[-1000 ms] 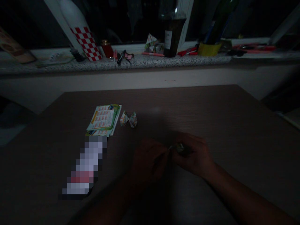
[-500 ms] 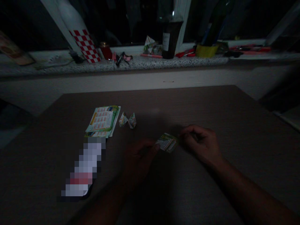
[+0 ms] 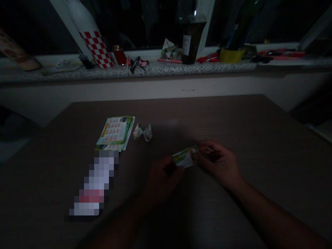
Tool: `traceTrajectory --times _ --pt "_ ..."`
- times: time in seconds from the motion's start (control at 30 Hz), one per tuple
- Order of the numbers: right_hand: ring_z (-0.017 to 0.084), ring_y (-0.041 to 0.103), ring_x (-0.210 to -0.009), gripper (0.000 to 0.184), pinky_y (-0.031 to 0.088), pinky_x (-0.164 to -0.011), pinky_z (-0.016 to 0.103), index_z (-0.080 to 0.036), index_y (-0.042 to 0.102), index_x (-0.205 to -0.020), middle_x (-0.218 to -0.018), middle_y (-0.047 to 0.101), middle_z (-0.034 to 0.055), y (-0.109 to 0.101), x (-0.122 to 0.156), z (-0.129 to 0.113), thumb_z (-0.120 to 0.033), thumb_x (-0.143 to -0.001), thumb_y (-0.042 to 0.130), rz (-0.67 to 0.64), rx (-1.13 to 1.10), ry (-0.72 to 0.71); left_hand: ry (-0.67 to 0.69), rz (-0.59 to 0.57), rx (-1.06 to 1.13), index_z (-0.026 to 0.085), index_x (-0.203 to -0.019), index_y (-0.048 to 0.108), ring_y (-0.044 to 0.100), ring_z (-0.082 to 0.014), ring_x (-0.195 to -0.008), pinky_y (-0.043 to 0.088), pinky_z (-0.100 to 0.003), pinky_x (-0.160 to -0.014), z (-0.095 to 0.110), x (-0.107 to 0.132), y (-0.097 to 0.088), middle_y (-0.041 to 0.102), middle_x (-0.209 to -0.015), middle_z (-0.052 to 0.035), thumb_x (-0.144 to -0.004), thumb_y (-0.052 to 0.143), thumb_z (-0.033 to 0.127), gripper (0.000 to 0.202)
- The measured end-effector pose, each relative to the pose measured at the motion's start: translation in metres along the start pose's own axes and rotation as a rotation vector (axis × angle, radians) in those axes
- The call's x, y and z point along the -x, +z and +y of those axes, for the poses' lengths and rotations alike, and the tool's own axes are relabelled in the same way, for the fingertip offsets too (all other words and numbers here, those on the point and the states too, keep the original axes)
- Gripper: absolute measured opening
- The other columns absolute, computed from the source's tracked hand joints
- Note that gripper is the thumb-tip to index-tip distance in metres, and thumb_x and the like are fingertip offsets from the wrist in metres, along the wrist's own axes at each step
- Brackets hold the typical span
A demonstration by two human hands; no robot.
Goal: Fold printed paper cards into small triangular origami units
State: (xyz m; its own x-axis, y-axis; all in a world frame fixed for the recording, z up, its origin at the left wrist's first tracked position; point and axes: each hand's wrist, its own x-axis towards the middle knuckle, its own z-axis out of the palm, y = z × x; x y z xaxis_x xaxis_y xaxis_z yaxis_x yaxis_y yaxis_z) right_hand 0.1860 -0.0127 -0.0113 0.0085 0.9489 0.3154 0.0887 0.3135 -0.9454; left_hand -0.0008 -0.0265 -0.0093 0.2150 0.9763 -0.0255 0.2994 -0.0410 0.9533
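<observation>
In dim light both my hands hold one small printed paper card (image 3: 185,157), green and white with red print, just above the dark wooden table (image 3: 233,117). My left hand (image 3: 163,178) pinches its left end. My right hand (image 3: 220,164) pinches its right end with fingers curled. The card is stretched flat between them.
A stack of similar printed cards (image 3: 115,133) lies to the left, with two small folded paper pieces (image 3: 143,132) beside it. A blurred-out object (image 3: 94,186) lies nearer me on the left. The stone windowsill (image 3: 155,69) behind holds a dark bottle (image 3: 190,41), a red-checked item (image 3: 95,48), pens and clutter.
A second ago the paper was bunched small between my fingertips. It has since been opened out flat, and my hands have moved slightly apart and up the table.
</observation>
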Motion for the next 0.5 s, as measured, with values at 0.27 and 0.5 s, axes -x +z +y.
traceTrajectory --times 0.27,0.5 --pt "0.015 0.071 -0.075 0.032 0.058 -0.066 0.025 -0.02 0.06 -0.106 -0.085 0.073 0.0042 0.0017 0.0018 0.0009 -0.021 -0.076 0.072 -0.08 -0.075 0.012 -0.006 0.036 0.01 0.016 -0.089 0.07 0.061 -0.0172 -0.07 0.046 -0.025 -0.06 0.0003 -0.0001 -0.0018 0.068 -0.077 -0.0032 -0.083 0.06 0.038 0.025" --pt "0.013 0.067 -0.062 0.035 0.055 -0.056 0.023 -0.021 0.06 -0.104 -0.073 0.07 -0.0005 0.003 0.0014 0.0048 -0.022 -0.072 0.075 -0.027 -0.116 0.095 -0.023 0.032 -0.01 0.014 -0.086 0.07 0.054 -0.0132 -0.06 0.038 -0.021 -0.052 0.0017 -0.001 -0.0031 0.063 -0.068 -0.0005 -0.084 0.059 0.04 0.029"
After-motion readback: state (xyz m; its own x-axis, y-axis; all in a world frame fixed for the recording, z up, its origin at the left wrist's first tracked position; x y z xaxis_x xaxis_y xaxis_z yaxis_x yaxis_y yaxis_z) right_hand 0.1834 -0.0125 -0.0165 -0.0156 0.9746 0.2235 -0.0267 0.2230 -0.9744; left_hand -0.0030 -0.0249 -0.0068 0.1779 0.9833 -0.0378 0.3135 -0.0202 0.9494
